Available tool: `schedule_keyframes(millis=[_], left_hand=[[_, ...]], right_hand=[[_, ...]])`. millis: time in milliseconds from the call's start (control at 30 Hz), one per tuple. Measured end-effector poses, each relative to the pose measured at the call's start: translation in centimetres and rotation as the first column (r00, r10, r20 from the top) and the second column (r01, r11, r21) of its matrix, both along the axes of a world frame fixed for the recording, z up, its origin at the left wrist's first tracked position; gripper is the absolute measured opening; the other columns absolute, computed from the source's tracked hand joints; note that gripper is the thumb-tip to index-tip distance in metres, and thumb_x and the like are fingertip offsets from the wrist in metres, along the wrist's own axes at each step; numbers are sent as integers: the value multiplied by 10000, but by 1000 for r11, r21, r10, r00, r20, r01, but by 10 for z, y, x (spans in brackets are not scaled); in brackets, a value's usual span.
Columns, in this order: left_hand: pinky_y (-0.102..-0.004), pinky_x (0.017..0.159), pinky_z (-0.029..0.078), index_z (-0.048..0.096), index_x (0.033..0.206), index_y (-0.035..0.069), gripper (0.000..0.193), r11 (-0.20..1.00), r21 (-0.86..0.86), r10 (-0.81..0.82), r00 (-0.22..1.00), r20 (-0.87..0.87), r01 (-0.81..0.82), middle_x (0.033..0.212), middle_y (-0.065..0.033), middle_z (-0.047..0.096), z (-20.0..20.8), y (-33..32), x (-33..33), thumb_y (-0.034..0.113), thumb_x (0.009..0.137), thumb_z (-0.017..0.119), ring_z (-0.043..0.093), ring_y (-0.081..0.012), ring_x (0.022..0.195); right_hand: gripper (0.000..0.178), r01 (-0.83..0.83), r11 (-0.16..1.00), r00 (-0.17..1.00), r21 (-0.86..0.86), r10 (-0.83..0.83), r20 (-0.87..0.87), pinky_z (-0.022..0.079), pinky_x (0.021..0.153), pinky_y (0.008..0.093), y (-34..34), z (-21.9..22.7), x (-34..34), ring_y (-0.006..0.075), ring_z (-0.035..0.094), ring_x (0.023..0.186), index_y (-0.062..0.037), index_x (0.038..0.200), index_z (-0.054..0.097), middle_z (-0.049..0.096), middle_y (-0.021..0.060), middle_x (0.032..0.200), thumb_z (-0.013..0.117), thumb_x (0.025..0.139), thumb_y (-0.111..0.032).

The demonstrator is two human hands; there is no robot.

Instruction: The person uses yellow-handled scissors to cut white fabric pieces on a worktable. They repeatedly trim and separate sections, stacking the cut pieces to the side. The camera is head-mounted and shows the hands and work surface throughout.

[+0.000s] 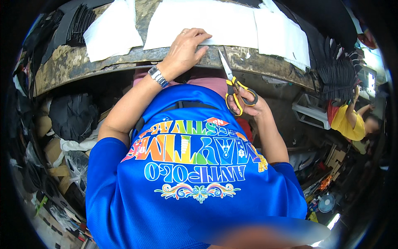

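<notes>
We saw the middle white sheet [232, 23] lying flat on the worn wooden tabletop [58, 66], and from this sheet we took all our places; of what material it was made, we could not tell. The left hand [184, 49] rested upon the near edge of the sheet, left of its centre. This hand was partly open: its fingers were loosely bent, its thumb stood apart from the forefinger, and we could see nothing gripped in it. A metal wristwatch [158, 76] sat on the same arm, on the near side of the sheet.

The right hand [253, 108] was lower, apart from the sheet, nearer to the body than its near edge. It was closed around the yellow and black handles of the scissors [228, 70], with fingers passed into the loops. The blades were a little open and pointed toward the sheet; their tips came close to its near edge, but whether they touched it, we could not tell.

To the left of the middle sheet we saw another white sheet [112, 33], with a gap between, and to the right a further white piece [284, 39], right beside it. Black pieces [81, 25] lay farther left of the sheet, and a black bundle [338, 83] was well to its right.
</notes>
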State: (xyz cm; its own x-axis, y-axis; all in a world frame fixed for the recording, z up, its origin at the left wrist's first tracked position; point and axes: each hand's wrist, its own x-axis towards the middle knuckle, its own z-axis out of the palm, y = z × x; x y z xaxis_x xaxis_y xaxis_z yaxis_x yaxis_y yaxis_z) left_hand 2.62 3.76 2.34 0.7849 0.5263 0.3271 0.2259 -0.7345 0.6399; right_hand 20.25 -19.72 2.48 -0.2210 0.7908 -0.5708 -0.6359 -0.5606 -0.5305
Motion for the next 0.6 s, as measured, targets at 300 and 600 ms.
schedule_keyframes(millis=[300, 600], left_hand=[[-373, 864, 485, 681, 1053, 96, 273, 976, 218, -18, 1000, 6, 16, 1038, -75, 636, -15, 11, 4, 218, 811, 714, 596, -261, 990], [-330, 773, 527, 697, 902, 107, 117, 968, 247, -76, 994, 80, 54, 949, -11, 647, -25, 22, 10, 201, 832, 696, 621, -217, 903]], right_hand=[[490, -87, 995, 996, 47, 87, 15, 444, 513, 249, 10, 0, 3, 165, 562, 657, -26, 985, 530, 551, 92, 772, 609, 911, -503], [532, -195, 981, 979, -7, 195, 67, 457, 602, 284, 11, 8, 10, 178, 572, 673, -36, 1021, 541, 562, 87, 768, 658, 866, -530]])
